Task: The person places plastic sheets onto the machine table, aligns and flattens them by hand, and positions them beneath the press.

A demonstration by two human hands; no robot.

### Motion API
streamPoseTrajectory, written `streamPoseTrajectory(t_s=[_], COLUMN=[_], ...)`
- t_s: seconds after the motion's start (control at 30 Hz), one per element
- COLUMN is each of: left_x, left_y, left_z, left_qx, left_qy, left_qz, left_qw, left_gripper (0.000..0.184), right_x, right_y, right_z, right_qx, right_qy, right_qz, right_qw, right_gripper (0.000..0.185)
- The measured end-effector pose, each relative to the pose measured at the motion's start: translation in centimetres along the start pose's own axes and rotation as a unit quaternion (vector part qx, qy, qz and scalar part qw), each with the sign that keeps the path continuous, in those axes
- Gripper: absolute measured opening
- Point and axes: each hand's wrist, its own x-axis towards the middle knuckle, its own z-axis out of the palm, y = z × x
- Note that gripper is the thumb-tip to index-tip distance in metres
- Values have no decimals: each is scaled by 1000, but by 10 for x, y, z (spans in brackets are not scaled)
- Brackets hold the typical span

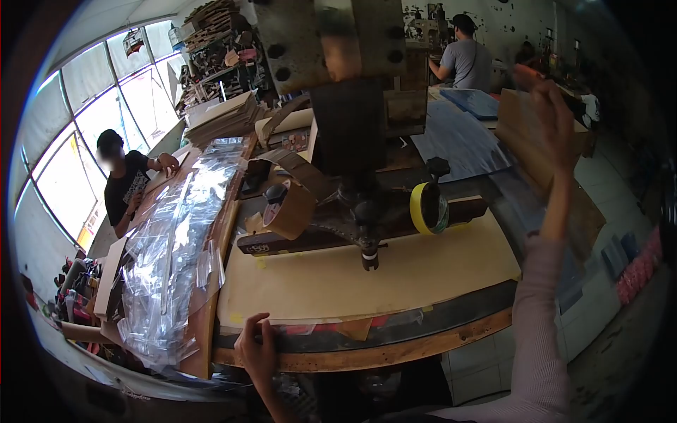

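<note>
My left hand (256, 350) rests at the wooden front edge of the bench, its fingers loosely bent and apart with nothing in them. Just beyond it lies a large tan sheet (367, 282) on the bench. High on the right, my raised right hand (553, 123) is closed around a red-orange handle-like piece (529, 72); it is blurred, and what it joins is not visible. A dark metal press head (349, 127) stands over the sheet in the middle. Under it, a long dark bar (282, 243) lies across the sheet.
Yellow tape (419, 209) and a brown tape roll (290, 210) hang by the press. Clear plastic sheets (169, 247) cover the left table, where a person (127, 180) works. Another person (465, 60) is at the back. A brown board (525, 141) stands right.
</note>
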Motion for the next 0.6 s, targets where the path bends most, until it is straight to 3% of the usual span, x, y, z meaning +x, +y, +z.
streamPoseTrajectory(t_s=[0.13,0.2,0.27,0.4,0.5,0.53,0.6], left_x=[-3,-8,-10,-26,-53,-61,-62], left_y=[-3,-5,-5,-1,11,12,24], left_z=[1,-2,-3,-4,-10,-16,-27], left_qx=[-11,-2,-5,-81,-97,-128,-43], left_qy=[-3,-11,-6,-5,-23,-110,-191], left_qz=[13,47,90,59,138,120,246], left_qw=[1000,999,996,995,985,978,949], left_gripper=[14,14,14,17,20,28,40], right_x=[-48,-100,-135,-218,-242,-246,-242], right_y=[-148,-193,-233,-279,-295,-301,-308], right_z=[-39,-33,-32,-3,8,9,11], right_qx=[-39,-2,-8,35,23,22,35], right_qy=[-324,-320,-416,-435,-403,-392,-399], right_qz=[-10,-84,-175,-142,-148,-154,-209], right_qw=[945,944,892,889,903,907,892], right_gripper=[25,20,18,15,13,12,11])
